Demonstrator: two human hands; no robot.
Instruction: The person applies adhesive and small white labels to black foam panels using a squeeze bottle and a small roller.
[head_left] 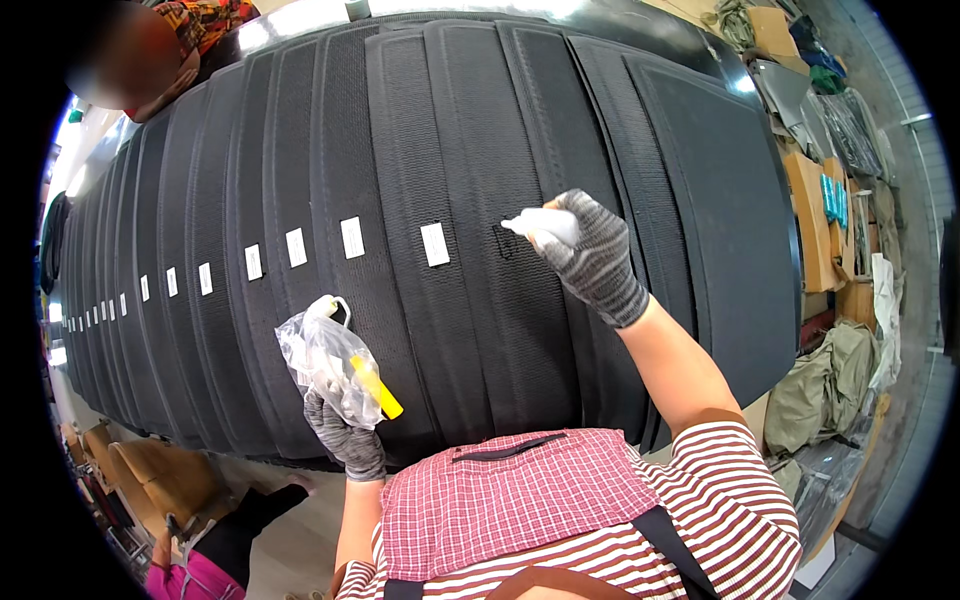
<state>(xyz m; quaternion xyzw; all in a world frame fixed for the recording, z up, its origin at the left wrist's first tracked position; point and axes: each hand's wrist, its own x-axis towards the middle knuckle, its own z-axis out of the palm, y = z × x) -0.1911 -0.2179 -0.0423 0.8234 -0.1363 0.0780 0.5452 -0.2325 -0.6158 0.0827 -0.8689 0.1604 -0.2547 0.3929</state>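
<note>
Grey knit gloves cover both hands. Left of centre, low in the frame, the left hand (345,438) is closed round a crumpled clear plastic bag (325,350) with a yellow strip (374,386) at its side; what else it contains is hard to tell. That bag is best held clear of anything wet. Right of centre, the right hand (602,258) grips a white squeeze bottle (550,226), nozzle pointing left, over a thin dark outline (504,243) on a black mat (485,130). The outline looks like wet glue; a light, even squeeze with the tip low should keep the line thin, and well-closed corners would help a label lie flat. The nearest white label (435,244), on the neighbouring mat, makes a sound guide for size and slant. Further labels (296,247) run toward the left edge; at the upper left is a person in a patterned top (215,20).
</note>
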